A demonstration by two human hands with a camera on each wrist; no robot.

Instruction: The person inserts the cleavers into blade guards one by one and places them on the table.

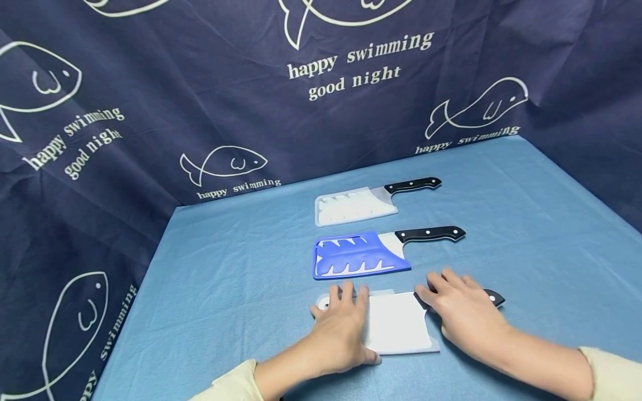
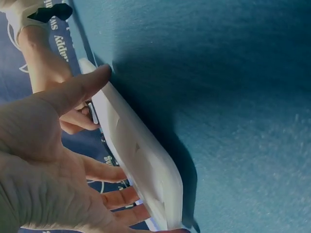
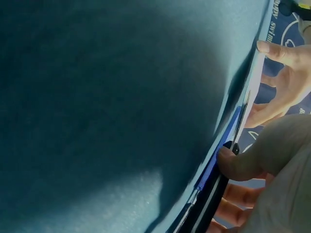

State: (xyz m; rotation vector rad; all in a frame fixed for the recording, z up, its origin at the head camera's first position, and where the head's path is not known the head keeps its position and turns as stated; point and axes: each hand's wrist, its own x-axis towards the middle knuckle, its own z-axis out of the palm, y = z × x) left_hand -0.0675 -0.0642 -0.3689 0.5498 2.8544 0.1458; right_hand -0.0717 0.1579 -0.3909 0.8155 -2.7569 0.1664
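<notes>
Nearest to me is a cleaver [image 1: 398, 320] with a black handle and a white, bright-looking blade. A whitish translucent blade cover [image 2: 141, 150] lies along the blade, its rim showing at the edges. My left hand [image 1: 338, 334] spans the cover's left part and grips it, thumb on the near edge and fingers on the far edge. Around the black handle [image 3: 209, 204], my right hand [image 1: 463, 312] is curled, with the handle's end showing past it. How far the blade sits in the cover, I cannot tell.
Beyond the hands lies a cleaver in a blue cover [image 1: 361, 256]. Farther back is another cleaver in a whitish cover [image 1: 353, 206]. Both have black handles pointing right. A blue cloth [image 1: 225, 267] covers the table, and a dark fish-print curtain [image 1: 225, 100] hangs behind and beside it.
</notes>
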